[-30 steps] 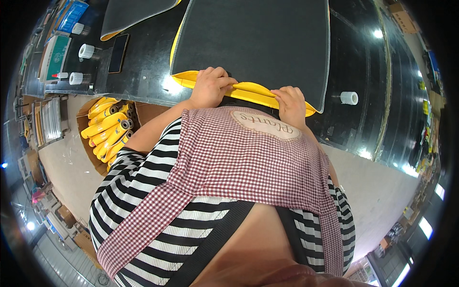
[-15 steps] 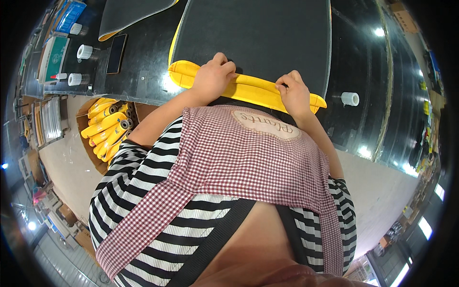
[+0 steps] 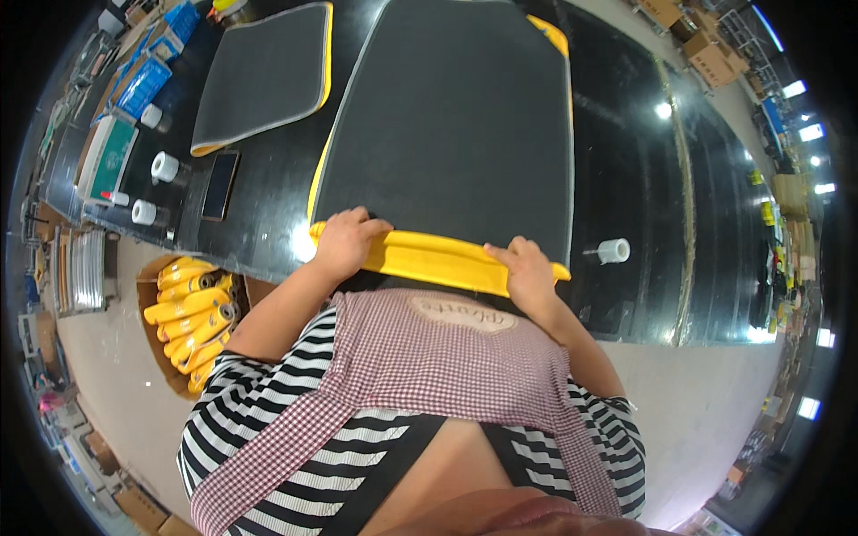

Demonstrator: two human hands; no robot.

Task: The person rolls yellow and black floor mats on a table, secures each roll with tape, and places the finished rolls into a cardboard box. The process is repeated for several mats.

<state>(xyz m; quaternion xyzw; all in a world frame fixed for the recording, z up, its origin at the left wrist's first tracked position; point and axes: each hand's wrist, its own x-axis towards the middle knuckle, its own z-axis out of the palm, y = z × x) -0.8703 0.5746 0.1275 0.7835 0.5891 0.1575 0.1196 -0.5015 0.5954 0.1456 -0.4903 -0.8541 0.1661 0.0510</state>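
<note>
A large dark grey mat (image 3: 451, 125) with a yellow underside lies lengthwise before me on a black table. Its near end is turned up into a narrow yellow roll (image 3: 438, 256) along the table's front edge. My left hand (image 3: 347, 247) is closed over the left part of this roll, fingertips on the grey face. Towards the right end, my right hand (image 3: 529, 277) grips the roll too, its thumb and fingers bent round it. The far right corner of the mat curls up, showing yellow. What lies inside the roll is hidden.
A second grey mat (image 3: 264, 76) with a yellow edge lies at the far left. Near it are a phone (image 3: 220, 186), white tape rolls (image 3: 164, 167) and a green box (image 3: 109, 159). Another tape roll (image 3: 613, 251) stands right. Below left, a carton (image 3: 170, 366) holds several yellow rolled mats.
My view has tilted up, so more of both mats shows. Both hands remain on the yellow roll; their fingers have shifted slightly and lie flatter over it.
</note>
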